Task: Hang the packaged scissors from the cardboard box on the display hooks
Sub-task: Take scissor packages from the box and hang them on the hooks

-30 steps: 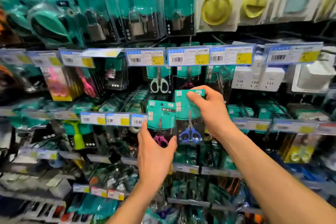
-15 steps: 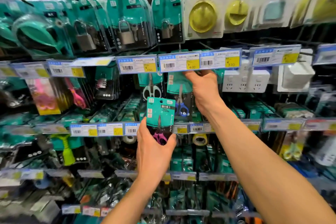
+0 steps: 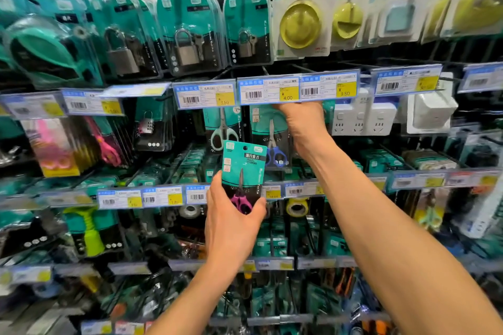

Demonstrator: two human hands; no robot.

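Observation:
My left hand [image 3: 231, 223] grips the lower end of a teal carded pack of pink-handled scissors [image 3: 243, 171], held upright in front of the shelf rail. My right hand [image 3: 302, 122] reaches up behind the 4.00 price tag [image 3: 268, 91]. Its fingers are hidden there, at the top of a teal pack of blue-handled scissors [image 3: 268, 139] that hangs at the hook. A pack of pale-handled scissors [image 3: 221, 130] hangs just left of it. The cardboard box is out of view.
Rows of hooks carry padlock packs [image 3: 187, 32] above, yellow round items [image 3: 299, 24] at upper right, white power sockets [image 3: 362, 119] to the right and pink scissors [image 3: 106, 144] to the left. Price-tag rails [image 3: 163, 196] stick out in front of each row.
My right hand carried the blue-handled scissors pack up from beside the pink one to the hook behind the 4.00 tag. My left hand stayed put with its pack.

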